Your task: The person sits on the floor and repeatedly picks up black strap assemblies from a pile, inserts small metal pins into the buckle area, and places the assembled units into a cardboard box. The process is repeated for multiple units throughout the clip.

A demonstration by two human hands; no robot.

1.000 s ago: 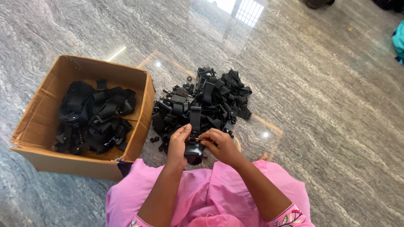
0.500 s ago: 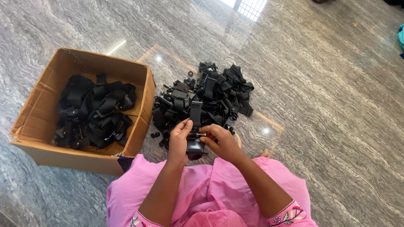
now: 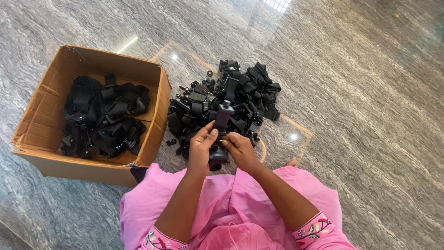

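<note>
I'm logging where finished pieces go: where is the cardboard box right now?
In the head view the open cardboard box sits on the grey floor to the person's left, beside the loose pile of black parts, and is part-filled with similar black pieces.

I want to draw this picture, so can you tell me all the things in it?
Cardboard box: one, brown, open, on the floor at the left.
Strap pieces in box: many, black, piled inside the box.
Loose pile: many black strap and clip pieces, on the floor right of the box.
Held piece: one, black, between both hands, above the near edge of the pile.
Floor: grey marble with shiny light spots.
Pink clothing: on the person, at the bottom.
Left hand: grips the held piece.
Right hand: grips the held piece.
</note>
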